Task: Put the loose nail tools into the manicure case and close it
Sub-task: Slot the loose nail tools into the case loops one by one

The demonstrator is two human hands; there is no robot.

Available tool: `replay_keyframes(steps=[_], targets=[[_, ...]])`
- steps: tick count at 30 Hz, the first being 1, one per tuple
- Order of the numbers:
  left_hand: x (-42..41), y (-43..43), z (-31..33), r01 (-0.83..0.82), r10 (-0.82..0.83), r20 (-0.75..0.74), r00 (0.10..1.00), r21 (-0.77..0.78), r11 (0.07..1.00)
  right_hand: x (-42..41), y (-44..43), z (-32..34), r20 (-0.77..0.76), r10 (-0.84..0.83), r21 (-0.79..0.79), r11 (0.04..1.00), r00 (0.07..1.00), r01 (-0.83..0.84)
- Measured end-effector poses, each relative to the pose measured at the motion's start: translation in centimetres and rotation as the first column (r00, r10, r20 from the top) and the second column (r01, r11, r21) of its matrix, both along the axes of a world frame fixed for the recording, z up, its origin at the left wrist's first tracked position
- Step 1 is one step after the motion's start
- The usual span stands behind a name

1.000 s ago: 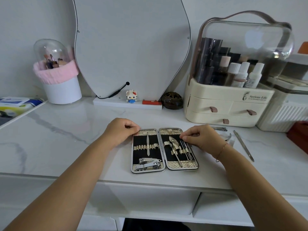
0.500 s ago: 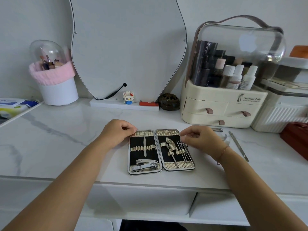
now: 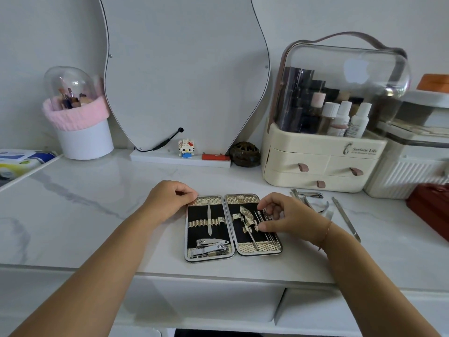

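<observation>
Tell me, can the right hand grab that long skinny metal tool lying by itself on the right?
Probably yes. The long tool lies bare on the table, just beyond the right hand, with nothing on it.

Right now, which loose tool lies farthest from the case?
The long thin file, alone at the far right; the clippers and the rest cluster nearer the case, by the right hand.
</observation>
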State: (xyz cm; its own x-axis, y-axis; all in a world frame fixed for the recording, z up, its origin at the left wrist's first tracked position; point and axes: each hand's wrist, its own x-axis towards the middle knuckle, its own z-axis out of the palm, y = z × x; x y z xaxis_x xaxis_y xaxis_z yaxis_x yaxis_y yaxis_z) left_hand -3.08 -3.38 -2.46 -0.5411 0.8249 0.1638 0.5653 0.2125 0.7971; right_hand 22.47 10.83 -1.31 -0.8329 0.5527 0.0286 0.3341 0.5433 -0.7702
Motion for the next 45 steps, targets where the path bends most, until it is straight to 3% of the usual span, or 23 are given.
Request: replay_keyframes(steps=[3, 6, 8, 10, 18, 24, 33, 37, 42, 45], targets=[[0.0, 0.0, 0.0, 0.000, 0.000, 0.003, 1.000, 0.002, 1.000, -0.1, 0.2, 0.2, -0.143, -0.093, 0.031, 0.995, 0.985, 0.099], [0.1, 0.0, 0.1, 0.003, -0.003, 0.002, 1.000, 0.000, 1.000, 0.7, 1.4, 1.0, -0.377, -0.394, -0.033, 0.910, 0.838, 0.413], [0.1, 0.0, 0.1, 0.007, -0.007, 0.010, 1.000, 0.008, 1.000, 2.2, 2.6, 1.7, -0.381, -0.530, -0.023, 0.824, 0.757, 0.565], [0.1, 0.0, 0.1, 0.009, -0.009, 0.018, 1.000, 0.013, 1.000, 3.4, 3.7, 2.0, -0.286, -0.573, 0.046, 0.792, 0.768, 0.608], [0.1, -0.1, 0.1, 0.013, -0.013, 0.037, 0.999, 0.015, 1.000, 3.5, 5.0, 1.4, 0.053, -0.566, 0.310, 0.793, 0.823, 0.525], [0.0, 0.0, 0.0, 0.003, -0.003, 0.044, 0.999, 0.004, 1.000, 2.5, 4.1, 1.8, 0.111, -0.545, 0.427, 0.781, 0.831, 0.455], [0.0, -0.1, 0.1, 0.010, -0.010, 0.034, 0.999, 0.002, 1.000, 1.4, 3.3, 1.9, 0.115, -0.376, 0.387, 0.869, 0.919, 0.307], [-0.1, -0.1, 0.0, 0.008, -0.008, 0.032, 0.999, -0.002, 1.000, 1.0, 3.5, 1.8, 0.079, -0.485, 0.361, 0.828, 0.871, 0.429], [-0.2, 0.0, 0.0, 0.008, -0.008, 0.023, 1.000, -0.001, 1.000, -0.3, 2.3, 2.1, 0.266, -0.606, 0.487, 0.755, 0.750, 0.438], [-0.1, 0.0, -0.1, 0.001, -0.001, 0.029, 1.000, -0.001, 1.000, -0.9, 2.7, 2.0, 0.315, -0.582, 0.418, 0.794, 0.749, 0.441]])
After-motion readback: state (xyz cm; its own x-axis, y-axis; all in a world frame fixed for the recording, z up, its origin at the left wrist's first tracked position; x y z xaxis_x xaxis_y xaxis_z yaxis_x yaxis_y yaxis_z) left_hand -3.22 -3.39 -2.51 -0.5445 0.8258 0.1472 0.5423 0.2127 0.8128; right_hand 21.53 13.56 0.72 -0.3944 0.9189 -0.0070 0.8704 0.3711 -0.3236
